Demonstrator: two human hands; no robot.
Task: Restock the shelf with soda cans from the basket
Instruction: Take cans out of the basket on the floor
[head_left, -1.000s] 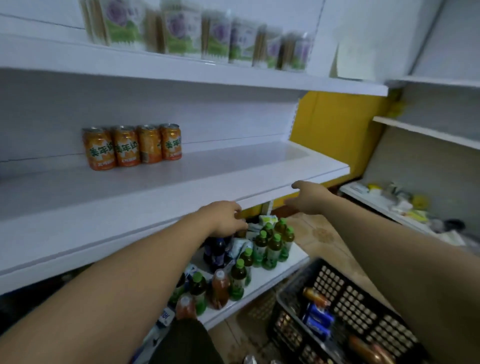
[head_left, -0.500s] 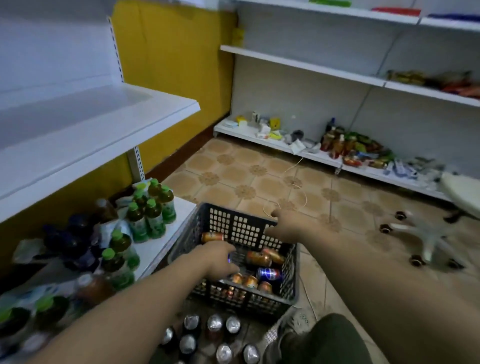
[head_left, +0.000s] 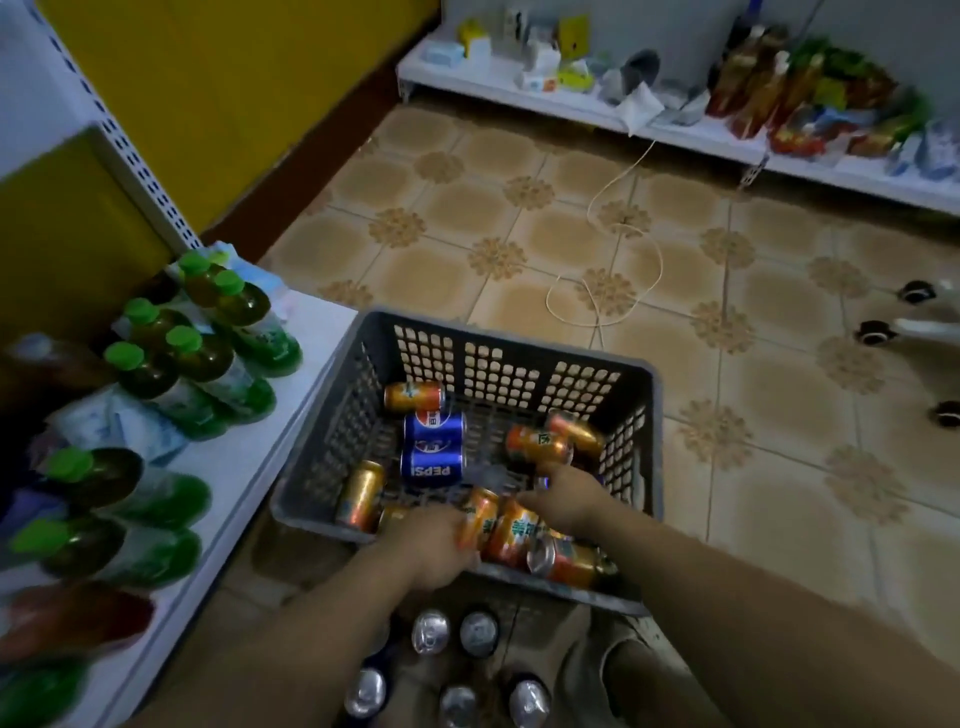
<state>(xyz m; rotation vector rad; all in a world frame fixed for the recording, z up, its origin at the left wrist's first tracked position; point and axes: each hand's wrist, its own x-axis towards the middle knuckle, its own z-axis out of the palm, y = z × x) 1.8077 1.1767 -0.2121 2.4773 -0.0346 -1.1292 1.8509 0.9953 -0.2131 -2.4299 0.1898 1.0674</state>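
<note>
A grey plastic basket (head_left: 519, 338) sits on the tiled floor below me. Lying in it are several orange soda cans (head_left: 537, 446) and two blue Pepsi cans (head_left: 434, 452). My left hand (head_left: 431, 548) is inside the basket's near edge, fingers wrapped around an orange can (head_left: 478, 514). My right hand (head_left: 569, 501) is just to its right, fingers curled down over a second orange can (head_left: 517, 532). Another orange can (head_left: 566, 561) lies against the near wall. The shelf with the stocked cans is out of view.
A low white shelf (head_left: 249, 467) on the left holds green-capped bottles (head_left: 208, 358). Upright cans with silver tops (head_left: 452, 631) stand on the floor between me and the basket. A white cord (head_left: 623, 244) lies on the tiles; chair casters (head_left: 878, 332) are at right.
My view swung from the upper shelf down to the basket. Both hands dropped from the shelf edge into the basket and closed onto orange cans at its near side.
</note>
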